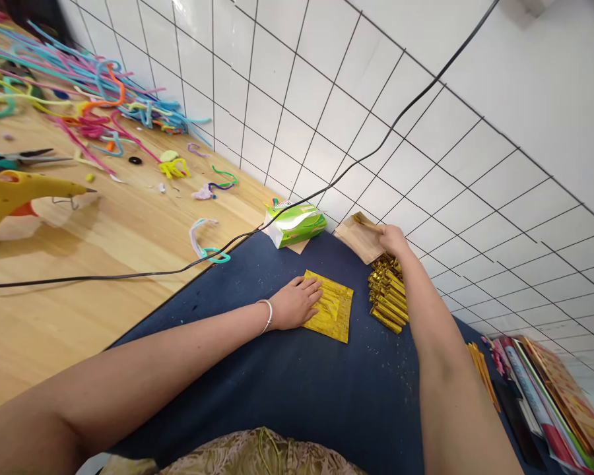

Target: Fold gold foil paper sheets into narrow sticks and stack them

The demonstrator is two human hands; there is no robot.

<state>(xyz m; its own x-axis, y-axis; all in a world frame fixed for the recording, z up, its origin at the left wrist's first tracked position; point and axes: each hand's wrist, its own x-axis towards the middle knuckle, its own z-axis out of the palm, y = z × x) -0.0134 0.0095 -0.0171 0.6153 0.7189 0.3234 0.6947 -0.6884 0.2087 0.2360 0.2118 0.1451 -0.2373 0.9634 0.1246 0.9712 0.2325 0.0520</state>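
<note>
My left hand lies flat with its fingers stretched out on a square gold foil sheet on the dark blue table cover. Over by the tiled wall, my right hand pinches the edge of a paper sheet at a stack of brown paper. The top of that stack is partly lifted and shows a gold-brown side. Just below the stack is a pile of rolled gold foil paper, partly hidden by my right forearm.
A green tissue pack stands by the wall. A black cable crosses the view. On the wooden table are a yellow glue gun, pliers and many coloured pipe cleaners. Books stand at the right.
</note>
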